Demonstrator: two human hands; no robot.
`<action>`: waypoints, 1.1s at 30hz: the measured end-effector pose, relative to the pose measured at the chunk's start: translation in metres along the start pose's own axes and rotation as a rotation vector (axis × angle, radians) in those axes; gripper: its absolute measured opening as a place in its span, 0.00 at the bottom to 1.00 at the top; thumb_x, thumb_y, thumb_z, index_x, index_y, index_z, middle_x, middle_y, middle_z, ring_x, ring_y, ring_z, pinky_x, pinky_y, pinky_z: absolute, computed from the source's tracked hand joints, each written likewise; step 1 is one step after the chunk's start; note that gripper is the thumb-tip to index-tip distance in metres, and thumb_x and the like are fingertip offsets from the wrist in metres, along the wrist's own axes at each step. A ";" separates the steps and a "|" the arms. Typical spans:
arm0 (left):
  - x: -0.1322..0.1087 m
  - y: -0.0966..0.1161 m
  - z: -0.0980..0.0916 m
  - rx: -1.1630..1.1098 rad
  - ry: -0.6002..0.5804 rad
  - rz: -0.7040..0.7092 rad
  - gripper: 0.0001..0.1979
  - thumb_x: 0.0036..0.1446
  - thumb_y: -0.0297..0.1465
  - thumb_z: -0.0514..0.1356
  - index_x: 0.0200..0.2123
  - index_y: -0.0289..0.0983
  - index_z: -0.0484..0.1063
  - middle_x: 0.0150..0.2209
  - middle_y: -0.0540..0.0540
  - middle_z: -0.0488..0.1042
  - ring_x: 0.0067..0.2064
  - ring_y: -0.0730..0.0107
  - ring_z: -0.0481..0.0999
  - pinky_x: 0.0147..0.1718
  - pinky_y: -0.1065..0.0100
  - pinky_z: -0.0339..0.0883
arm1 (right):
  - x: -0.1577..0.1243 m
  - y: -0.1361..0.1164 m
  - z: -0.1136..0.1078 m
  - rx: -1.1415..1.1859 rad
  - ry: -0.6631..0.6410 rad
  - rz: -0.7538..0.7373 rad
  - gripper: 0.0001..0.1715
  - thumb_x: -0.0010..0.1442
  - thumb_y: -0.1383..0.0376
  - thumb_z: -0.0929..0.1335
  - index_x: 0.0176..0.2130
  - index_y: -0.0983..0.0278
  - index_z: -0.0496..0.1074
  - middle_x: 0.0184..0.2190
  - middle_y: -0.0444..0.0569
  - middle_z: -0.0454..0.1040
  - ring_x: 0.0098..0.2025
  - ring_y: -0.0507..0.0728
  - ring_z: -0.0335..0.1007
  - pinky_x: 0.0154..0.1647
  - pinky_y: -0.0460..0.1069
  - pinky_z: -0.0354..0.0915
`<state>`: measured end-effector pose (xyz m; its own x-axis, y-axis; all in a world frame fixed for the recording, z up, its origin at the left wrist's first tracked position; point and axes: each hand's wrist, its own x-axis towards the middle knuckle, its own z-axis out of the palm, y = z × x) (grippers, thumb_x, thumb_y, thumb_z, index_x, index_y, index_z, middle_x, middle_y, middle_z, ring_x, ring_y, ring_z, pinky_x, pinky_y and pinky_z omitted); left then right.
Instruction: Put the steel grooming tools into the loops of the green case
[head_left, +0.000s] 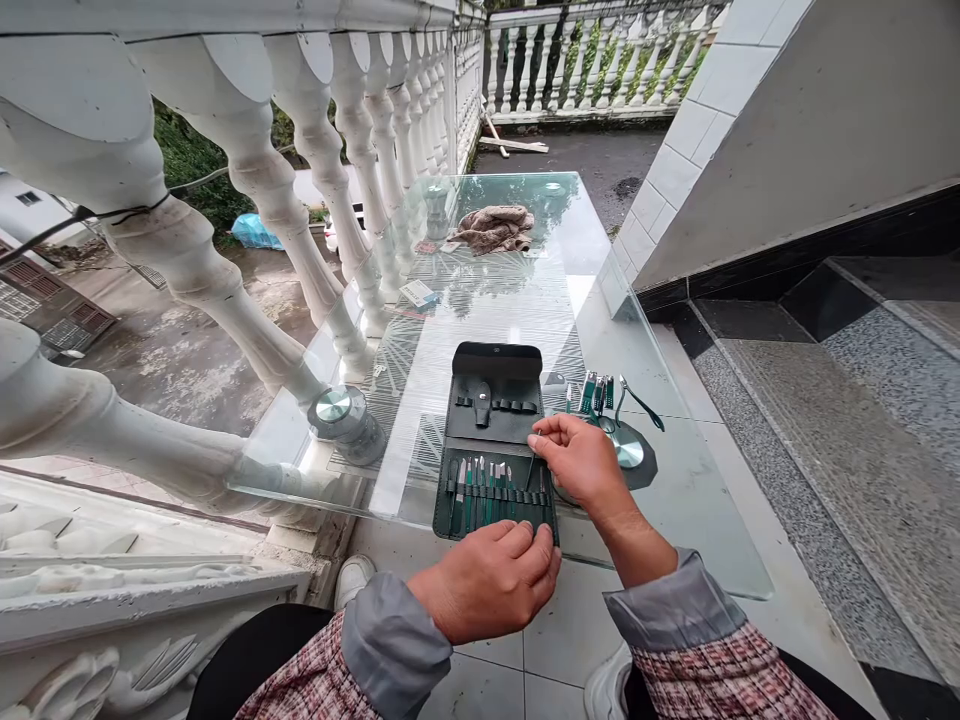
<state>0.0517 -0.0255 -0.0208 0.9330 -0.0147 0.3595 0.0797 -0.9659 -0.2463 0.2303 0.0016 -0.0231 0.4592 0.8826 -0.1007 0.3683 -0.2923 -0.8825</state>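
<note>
A dark manicure case lies unfolded on the glass table, its flap away from me. Several slim metal tools with green handles stand in the elastic loops of its near half. My right hand pinches a thin manicure tool over the right end of that row; whether its tip is inside a loop I cannot tell. Curled at the case's near right edge, the fingers of my left hand grip the rim. Right of the case lie several nail clippers and cuticle nippers.
The glass tabletop has a bare edge close to my knees. Farther along it lie a crumpled brown cloth and a small white-and-blue packet. A white balustrade runs along the left; stone steps rise at right.
</note>
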 end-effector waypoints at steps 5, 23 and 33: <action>0.000 0.001 0.001 0.001 0.011 -0.002 0.13 0.61 0.25 0.51 0.45 0.30 0.70 0.45 0.38 0.73 0.40 0.66 0.73 0.38 0.65 0.68 | 0.001 -0.002 -0.001 -0.060 -0.017 0.012 0.12 0.44 0.59 0.66 0.29 0.63 0.71 0.21 0.45 0.72 0.24 0.53 0.65 0.26 0.48 0.59; -0.001 0.001 0.001 0.014 -0.032 0.013 0.13 0.61 0.25 0.50 0.47 0.30 0.69 0.47 0.36 0.72 0.40 0.66 0.73 0.39 0.65 0.69 | 0.000 -0.004 0.000 -0.048 0.010 -0.021 0.11 0.44 0.59 0.65 0.27 0.64 0.70 0.19 0.44 0.70 0.20 0.51 0.62 0.22 0.47 0.58; 0.000 0.000 -0.002 -0.044 -0.029 -0.009 0.12 0.61 0.25 0.50 0.47 0.30 0.68 0.47 0.37 0.72 0.41 0.67 0.73 0.38 0.66 0.69 | 0.000 -0.005 0.000 0.084 -0.089 0.049 0.10 0.44 0.59 0.65 0.27 0.63 0.67 0.18 0.41 0.67 0.13 0.48 0.56 0.13 0.45 0.54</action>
<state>0.0506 -0.0257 -0.0193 0.9422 0.0005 0.3351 0.0729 -0.9763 -0.2037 0.2290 0.0030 -0.0188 0.4000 0.8984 -0.1813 0.2771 -0.3071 -0.9105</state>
